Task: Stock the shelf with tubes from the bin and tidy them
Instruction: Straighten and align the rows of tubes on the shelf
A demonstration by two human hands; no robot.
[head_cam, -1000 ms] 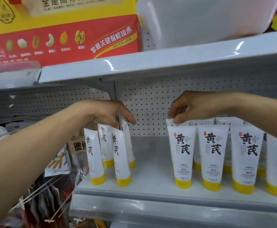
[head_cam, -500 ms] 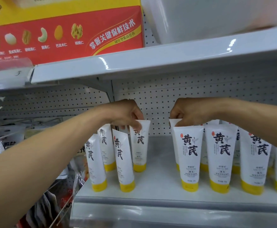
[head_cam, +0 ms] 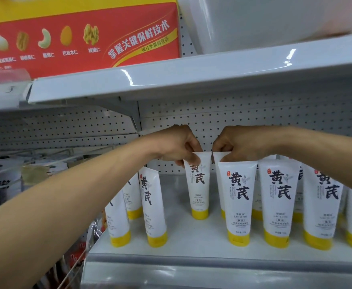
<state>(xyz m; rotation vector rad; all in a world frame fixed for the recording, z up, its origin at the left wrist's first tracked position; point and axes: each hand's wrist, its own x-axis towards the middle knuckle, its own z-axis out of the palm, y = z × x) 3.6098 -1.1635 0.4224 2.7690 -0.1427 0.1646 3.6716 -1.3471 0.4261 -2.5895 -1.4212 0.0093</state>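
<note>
Stretching in from 8 o'clock, the bare left forearm ends in the left hand (head_cam: pixel 177 147), knuckles up and wrist bent down. Its grip is closed on the centre tube (head_cam: pixel 199 184), thumb and forefinger pinching the flat top seam. That tube hangs upright toward the back of the shelf (head_cam: pixel 191 243). Whether its yellow cap touches the shelf cannot be told.

The right forearm comes in from 3 o'clock. The right hand (head_cam: pixel 239 142) mirrors the left, fingers curled, its grip pinching the top seam of the rear tube (head_cam: pixel 218 159). This tube stands just at 3 o'clock of the centre tube, mostly hidden behind the front row (head_cam: pixel 279 203). The two hands nearly meet.

The front row stands cap-down along the shelf edge from 5 to 3 o'clock. Three more tubes, the left cluster (head_cam: pixel 152 205), lean at 7 o'clock of the centre tube.

Each white tube bears 黄芪 in large dark brush characters, with a small red seal at the label's 11 o'clock. The print below is too small to read.

On the upper shelf (head_cam: pixel 191 76), a red carton (head_cam: pixel 77 38) at 11 o'clock shows pictured nuts and the line 掌握关键保鲜技术. A white plastic bin (head_cam: pixel 265 19) sits at 1 o'clock.
</note>
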